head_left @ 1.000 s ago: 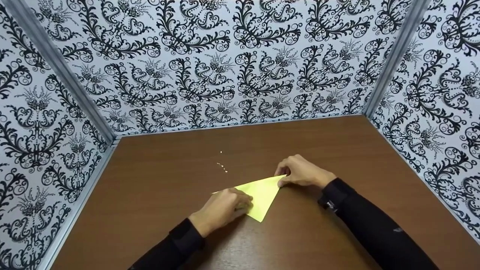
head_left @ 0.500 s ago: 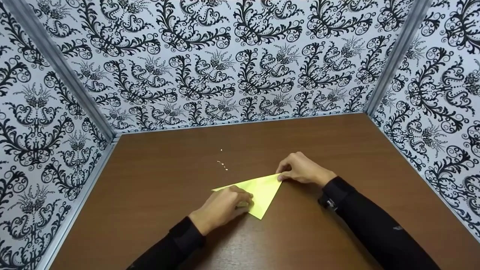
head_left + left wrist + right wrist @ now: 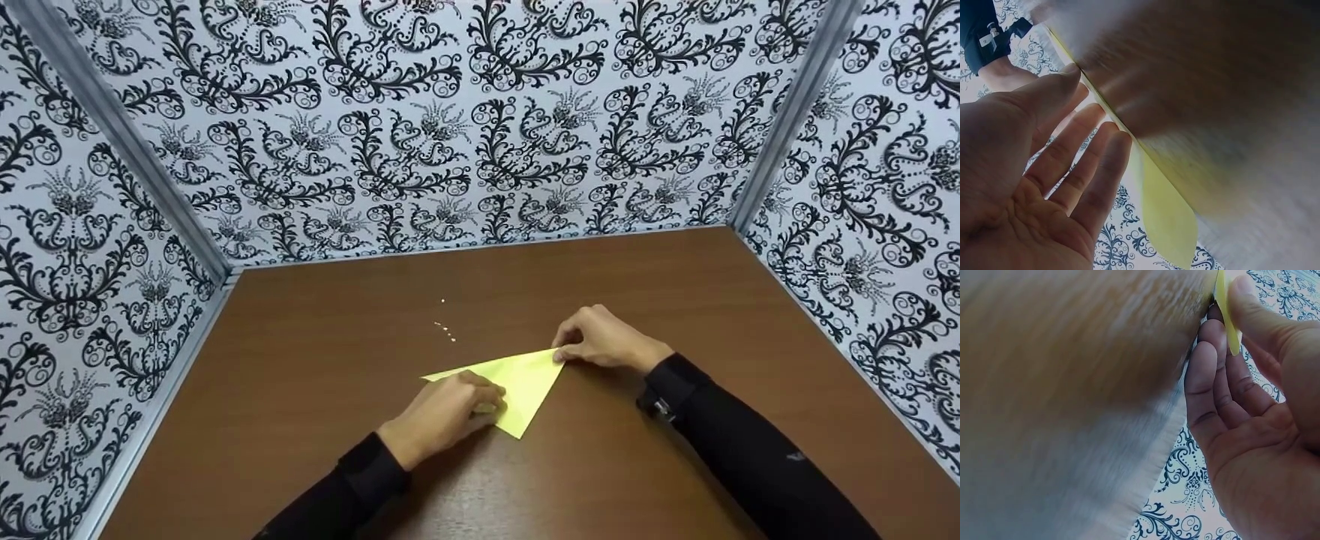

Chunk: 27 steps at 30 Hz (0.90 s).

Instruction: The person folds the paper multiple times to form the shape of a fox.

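A yellow sheet of paper [image 3: 529,386], folded to a triangle, lies on the brown table with one point toward me. Across its left part rests my left hand [image 3: 450,409], fingertips pressing the paper down and hiding some of it. In the left wrist view the gently bent fingers [image 3: 1109,163] touch the paper, and its left corner [image 3: 1171,219] curves up off the table. My right hand [image 3: 604,339] pinches the far right corner between thumb and fingers. The right wrist view has that paper corner [image 3: 1231,329] standing between the thumb [image 3: 1261,320] and the fingers.
Several small white specks [image 3: 445,329] lie on the table [image 3: 322,337] beyond the paper. Walls with black scroll patterns [image 3: 480,135] enclose the table at the back and on both sides, with grey posts [image 3: 784,120] at the corners.
My right hand has brought the paper's right corner slightly left and lower, and now pinches it there. The paper's left corner shows a little more. The left hand has stayed in place.
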{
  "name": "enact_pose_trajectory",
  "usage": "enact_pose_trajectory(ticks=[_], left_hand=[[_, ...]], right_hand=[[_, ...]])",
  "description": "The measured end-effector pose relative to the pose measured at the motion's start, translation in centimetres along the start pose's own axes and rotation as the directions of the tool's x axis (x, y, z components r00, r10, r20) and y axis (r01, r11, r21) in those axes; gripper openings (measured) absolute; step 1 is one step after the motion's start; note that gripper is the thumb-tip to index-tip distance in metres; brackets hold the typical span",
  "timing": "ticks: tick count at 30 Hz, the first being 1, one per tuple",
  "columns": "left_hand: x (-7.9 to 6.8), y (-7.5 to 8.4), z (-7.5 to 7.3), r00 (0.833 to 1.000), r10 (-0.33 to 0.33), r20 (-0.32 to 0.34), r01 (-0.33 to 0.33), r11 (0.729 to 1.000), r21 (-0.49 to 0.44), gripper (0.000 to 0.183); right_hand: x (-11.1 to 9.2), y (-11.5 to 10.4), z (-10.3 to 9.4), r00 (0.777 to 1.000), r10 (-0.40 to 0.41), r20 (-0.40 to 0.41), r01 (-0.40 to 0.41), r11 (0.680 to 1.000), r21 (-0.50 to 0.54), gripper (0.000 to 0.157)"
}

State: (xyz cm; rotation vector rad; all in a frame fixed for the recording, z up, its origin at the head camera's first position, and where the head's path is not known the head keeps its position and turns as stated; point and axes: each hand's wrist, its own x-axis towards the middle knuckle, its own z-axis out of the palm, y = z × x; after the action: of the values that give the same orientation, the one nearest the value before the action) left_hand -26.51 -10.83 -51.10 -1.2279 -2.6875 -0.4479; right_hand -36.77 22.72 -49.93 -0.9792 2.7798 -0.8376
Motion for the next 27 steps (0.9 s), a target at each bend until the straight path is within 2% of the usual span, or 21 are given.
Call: enact_pose_trajectory(ticks=[10, 18, 27], left_hand=[[0.2, -0.1, -0.1, 1.000, -0.018, 0.020, 0.018, 1.000, -0.014, 0.015], [0.2, -0.1, -0.1, 0.998, -0.030, 0.061, 0.031, 0.999, -0.027, 0.020], [0.4, -0.2, -0.1, 0.999, -0.009, 0.037, 0.010, 0.999, -0.033, 0.017]], right_hand=[[0.4, -0.6, 0.7, 1.000, 0.014, -0.016, -0.015, 0.999, -0.041, 0.012], [1.3, -1.6, 1.6, 0.999, -0.016, -0.035, 0.013, 0.997, -0.077, 0.010], [3.1, -3.8, 3.0, 0.999, -0.004, -0.045, -0.001, 0.993, -0.114, 0.007]])
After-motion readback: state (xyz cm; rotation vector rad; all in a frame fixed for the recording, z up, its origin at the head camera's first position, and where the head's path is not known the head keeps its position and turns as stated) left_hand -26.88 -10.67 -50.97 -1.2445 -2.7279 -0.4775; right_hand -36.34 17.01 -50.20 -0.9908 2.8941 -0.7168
